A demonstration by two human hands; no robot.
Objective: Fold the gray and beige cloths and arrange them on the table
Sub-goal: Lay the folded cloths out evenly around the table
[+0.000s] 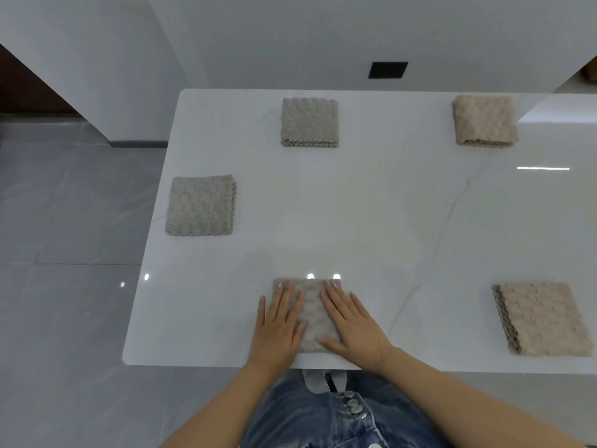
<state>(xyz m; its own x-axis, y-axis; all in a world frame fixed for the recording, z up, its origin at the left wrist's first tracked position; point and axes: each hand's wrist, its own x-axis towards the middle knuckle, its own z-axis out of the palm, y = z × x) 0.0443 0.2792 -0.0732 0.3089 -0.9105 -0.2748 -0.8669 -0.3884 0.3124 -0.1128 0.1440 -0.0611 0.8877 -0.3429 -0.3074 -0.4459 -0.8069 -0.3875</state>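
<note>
Both hands lay flat, fingers straight, side by side on one folded gray cloth [311,313] at the near edge of the white table [371,221]. Left hand [279,328] pressed the cloth's left half, right hand [350,321] its right half; a strip of cloth showed between them. Neither hand curled round anything. Second gray cloth [201,205] sat folded, well ahead and left of the left hand. Third gray cloth [310,122] sat folded far ahead of both hands. One beige cloth [544,318] lay folded well to the right of the right hand; another beige cloth [484,120] was far ahead and right. All five cloths lay apart from each other. Blue jeans [316,415] showed below the table edge.
</note>
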